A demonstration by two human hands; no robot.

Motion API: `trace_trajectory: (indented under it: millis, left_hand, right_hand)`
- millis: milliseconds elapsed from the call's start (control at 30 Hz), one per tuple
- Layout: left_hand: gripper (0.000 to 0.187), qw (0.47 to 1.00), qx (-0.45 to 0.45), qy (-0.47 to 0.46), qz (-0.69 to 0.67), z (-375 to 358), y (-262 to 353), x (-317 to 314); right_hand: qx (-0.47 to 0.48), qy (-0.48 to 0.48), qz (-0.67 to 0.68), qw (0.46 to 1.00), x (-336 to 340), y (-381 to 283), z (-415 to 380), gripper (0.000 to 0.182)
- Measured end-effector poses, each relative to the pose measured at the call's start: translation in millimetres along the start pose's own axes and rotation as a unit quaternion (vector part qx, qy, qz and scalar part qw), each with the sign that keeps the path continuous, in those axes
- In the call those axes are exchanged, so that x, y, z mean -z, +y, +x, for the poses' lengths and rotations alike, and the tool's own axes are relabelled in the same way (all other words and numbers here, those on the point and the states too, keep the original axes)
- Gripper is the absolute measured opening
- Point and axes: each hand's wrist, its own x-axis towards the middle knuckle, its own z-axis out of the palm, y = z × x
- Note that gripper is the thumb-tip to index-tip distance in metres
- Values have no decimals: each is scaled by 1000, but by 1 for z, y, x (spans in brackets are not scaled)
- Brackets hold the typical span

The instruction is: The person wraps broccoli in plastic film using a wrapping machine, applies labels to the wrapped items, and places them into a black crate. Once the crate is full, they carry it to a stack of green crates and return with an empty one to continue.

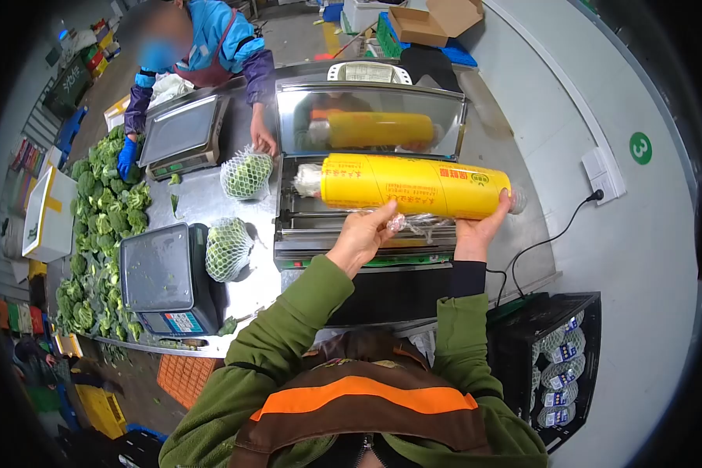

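A big yellow roll of cling film [413, 181] lies crosswise above the wrapping machine [304, 253], its label printed in red. My right hand [480, 226] grips the roll near its right end, thumb up on the side. Against the roll's lower edge, my left hand [364, 235] is closed in a pinch on a bunched bit of clear film [398, 222]. More loose film hangs beneath the roll over the machine's bars. The machine's raised shiny lid [288, 125] mirrors the roll. Two netted broccoli bundles [246, 173] sit left of the machine.
A co-worker [225, 47] stands across the table, one blue-gloved hand on loose broccoli [101, 210]. Two scales [157, 269] stand among it. At right, a black crate [589, 374] holds several netted, labelled bundles. A black cable [550, 234] runs from the wall socket.
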Motion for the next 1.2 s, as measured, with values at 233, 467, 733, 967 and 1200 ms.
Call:
trace_trajectory:
  millis: [233, 467, 733, 967, 1200]
  left_hand:
    - [15, 993, 15, 42, 111, 55, 55, 70]
    - [12, 987, -21, 105, 124, 81, 71, 116]
    - [16, 985, -14, 90, 147, 85, 85, 105]
    - [19, 980, -68, 34, 182, 84, 95, 60]
    - [19, 512, -449, 145, 718, 41, 110, 71]
  right_hand:
    - [22, 23, 9, 999, -12, 86, 40, 62]
    - [-32, 101, -109, 988, -3, 153, 79, 65]
    - [-305, 194, -229, 904, 10, 147, 74, 67]
    - [208, -232, -772, 554, -26, 147, 15, 78]
    - [248, -313, -757, 516, -25, 124, 65, 12]
